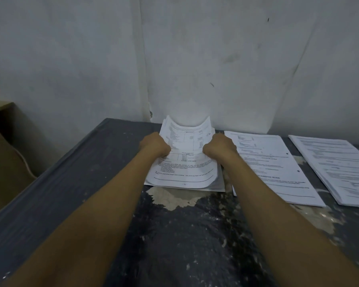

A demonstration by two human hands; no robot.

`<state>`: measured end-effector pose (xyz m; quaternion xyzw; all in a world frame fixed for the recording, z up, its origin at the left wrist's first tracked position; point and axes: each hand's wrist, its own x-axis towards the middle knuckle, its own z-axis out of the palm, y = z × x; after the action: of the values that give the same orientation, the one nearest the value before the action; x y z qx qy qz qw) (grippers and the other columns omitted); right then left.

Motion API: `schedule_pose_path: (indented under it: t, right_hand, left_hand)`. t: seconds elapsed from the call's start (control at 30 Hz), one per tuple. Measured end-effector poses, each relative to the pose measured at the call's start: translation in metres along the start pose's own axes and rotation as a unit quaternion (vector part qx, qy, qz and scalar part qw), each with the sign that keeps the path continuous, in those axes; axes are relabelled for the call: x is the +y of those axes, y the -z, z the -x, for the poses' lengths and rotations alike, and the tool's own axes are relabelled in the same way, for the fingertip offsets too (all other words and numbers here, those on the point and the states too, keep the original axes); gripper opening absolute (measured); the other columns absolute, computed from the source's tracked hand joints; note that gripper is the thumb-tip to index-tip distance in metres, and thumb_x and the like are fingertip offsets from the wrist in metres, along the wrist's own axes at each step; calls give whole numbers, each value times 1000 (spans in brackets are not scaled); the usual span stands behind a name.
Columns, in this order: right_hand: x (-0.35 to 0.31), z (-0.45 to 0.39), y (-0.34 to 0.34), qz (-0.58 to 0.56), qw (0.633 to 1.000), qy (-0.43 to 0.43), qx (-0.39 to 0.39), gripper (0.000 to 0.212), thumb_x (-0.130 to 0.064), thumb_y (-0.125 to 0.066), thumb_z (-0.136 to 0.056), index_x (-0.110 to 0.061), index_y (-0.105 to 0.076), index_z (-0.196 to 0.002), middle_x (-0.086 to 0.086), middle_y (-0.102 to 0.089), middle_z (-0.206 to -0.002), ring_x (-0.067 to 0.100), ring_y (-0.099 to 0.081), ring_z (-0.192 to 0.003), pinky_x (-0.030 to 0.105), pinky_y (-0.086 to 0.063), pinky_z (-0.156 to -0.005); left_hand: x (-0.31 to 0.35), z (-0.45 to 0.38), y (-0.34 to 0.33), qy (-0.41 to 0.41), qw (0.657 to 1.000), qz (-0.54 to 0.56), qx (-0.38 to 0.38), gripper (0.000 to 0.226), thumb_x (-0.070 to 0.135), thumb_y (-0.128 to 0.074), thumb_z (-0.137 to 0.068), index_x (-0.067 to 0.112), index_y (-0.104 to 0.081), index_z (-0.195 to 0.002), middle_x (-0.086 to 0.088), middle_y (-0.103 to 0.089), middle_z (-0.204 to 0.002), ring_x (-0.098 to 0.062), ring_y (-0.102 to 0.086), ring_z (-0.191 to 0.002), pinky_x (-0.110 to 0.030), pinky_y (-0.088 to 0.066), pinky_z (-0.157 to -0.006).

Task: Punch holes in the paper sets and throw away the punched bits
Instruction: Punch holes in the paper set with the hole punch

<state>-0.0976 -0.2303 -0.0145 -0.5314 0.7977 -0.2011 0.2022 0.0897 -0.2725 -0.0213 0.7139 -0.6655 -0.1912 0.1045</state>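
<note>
A set of printed white paper (186, 162) lies at the back middle of the table, its far end bowed upward against the wall. My left hand (155, 146) grips its left edge and my right hand (220, 147) grips its right edge, both fists closed on the sheets. To the right a second paper set (272, 166) lies flat, with two small punched holes along its right edge. A third paper set (338, 168) lies further right, cut off by the frame. No hole punch is in view.
The dark table (174, 235) has a worn, flaking top with pale patches. A white wall (195, 59) stands directly behind the papers. Brown cardboard or wooden furniture (6, 152) sits beside the table's left edge.
</note>
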Motion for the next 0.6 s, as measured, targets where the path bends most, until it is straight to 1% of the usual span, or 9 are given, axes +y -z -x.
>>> schedule_pose_path:
  t: [0.07, 0.13, 0.2, 0.27, 0.33, 0.4, 0.47, 0.53, 0.6]
  right_hand:
    - [1, 1, -5, 6, 1000, 13, 18, 21, -19, -56, -88, -12, -53, -107, 9, -59, -118, 32, -56, -109, 42, -49, -96]
    - [2, 0, -7, -6, 999, 33, 26, 21, -18, -56, -89, -10, -54, -108, 9, -60, -118, 29, -57, -107, 41, -49, -96]
    - [3, -2, -5, -36, 998, 34, 28, 29, -19, -58, -88, -8, -57, -115, 7, -60, -116, 25, -57, -101, 36, -50, -86]
    - [5, -2, -5, -90, 995, 35, 26, 26, -19, -62, -86, -10, -56, -110, 4, -59, -109, 21, -54, -90, 29, -45, -68]
    - [9, -1, -7, -162, 986, 32, 27, 26, -17, -66, -85, -13, -52, -107, 2, -58, -104, 19, -54, -88, 29, -45, -68]
    - [13, 0, -12, -236, 971, 22, 24, 36, -10, -70, -82, -14, -49, -111, 2, -58, -108, 17, -55, -90, 28, -46, -70]
    - [13, 2, -16, -288, 957, 20, 18, 49, -2, -72, -80, -13, -45, -119, 4, -57, -116, 17, -54, -94, 25, -45, -66]
    - [11, 2, -16, -310, 950, 25, 23, 69, 1, -73, -79, -11, -38, -136, 1, -52, -121, 17, -52, -98, 27, -47, -72]
    - [8, 2, -11, -310, 949, 32, 41, 83, 1, -75, -79, -12, -30, -147, -3, -45, -115, 17, -49, -98, 30, -45, -76]
  left_hand:
    - [1, 0, -3, -5, 1000, 3, 18, 26, 15, -69, -82, 13, -50, -99, 1, -51, -82, -16, -52, -70, -26, -35, -49]
    - [1, 1, -3, -15, 999, 3, 29, 29, 16, -69, -83, 16, -46, -99, 2, -49, -85, -18, -51, -78, -26, -30, -48]
    - [-1, 2, -3, -27, 999, 18, 29, 32, 15, -70, -83, 17, -43, -101, 2, -48, -90, -19, -51, -86, -25, -30, -49]
    - [-5, 3, -5, -37, 998, 48, 30, 35, 15, -69, -83, 18, -42, -105, 1, -50, -95, -20, -51, -90, -27, -35, -55]
    - [-10, 3, -8, -42, 995, 84, 45, 34, 14, -68, -84, 18, -43, -107, 1, -53, -99, -20, -52, -91, -28, -38, -61]
    - [-16, 2, -13, -43, 989, 125, 61, 32, 13, -67, -85, 17, -46, -110, 0, -57, -103, -20, -55, -91, -28, -40, -63]
    - [-25, 2, -20, -44, 980, 175, 85, 37, 12, -69, -85, 15, -48, -115, -2, -61, -107, -20, -57, -91, -29, -43, -66]
    - [-32, 3, -25, -39, 964, 240, 111, 52, 10, -75, -82, 16, -46, -125, 1, -60, -111, -18, -57, -91, -30, -45, -70]
    - [-33, 4, -25, -31, 939, 320, 122, 70, 11, -80, -81, 14, -39, -138, 4, -54, -111, -15, -55, -94, -29, -46, -73]
